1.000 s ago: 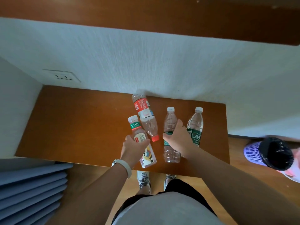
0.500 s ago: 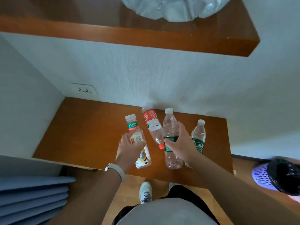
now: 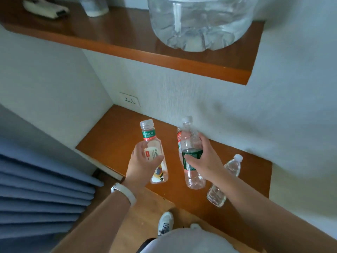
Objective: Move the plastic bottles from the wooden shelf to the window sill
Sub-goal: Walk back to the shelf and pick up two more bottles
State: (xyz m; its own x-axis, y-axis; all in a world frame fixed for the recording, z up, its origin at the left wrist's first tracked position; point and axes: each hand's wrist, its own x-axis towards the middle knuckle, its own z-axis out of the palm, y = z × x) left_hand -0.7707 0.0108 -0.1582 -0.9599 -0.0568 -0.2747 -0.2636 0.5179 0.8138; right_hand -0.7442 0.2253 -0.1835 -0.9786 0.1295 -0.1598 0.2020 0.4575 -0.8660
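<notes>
Head view: left hand [image 3: 144,161] grips the tea bottle [image 3: 154,152], right hand [image 3: 202,157] the green-label bottle [image 3: 191,156], both above the wooden shelf [image 3: 113,139]; swinging right could topple the clear bottle [image 3: 231,167] standing near

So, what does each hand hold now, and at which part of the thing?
The left hand holds the tea bottle around its middle. The right hand holds the green-label water bottle at its label band.
</notes>
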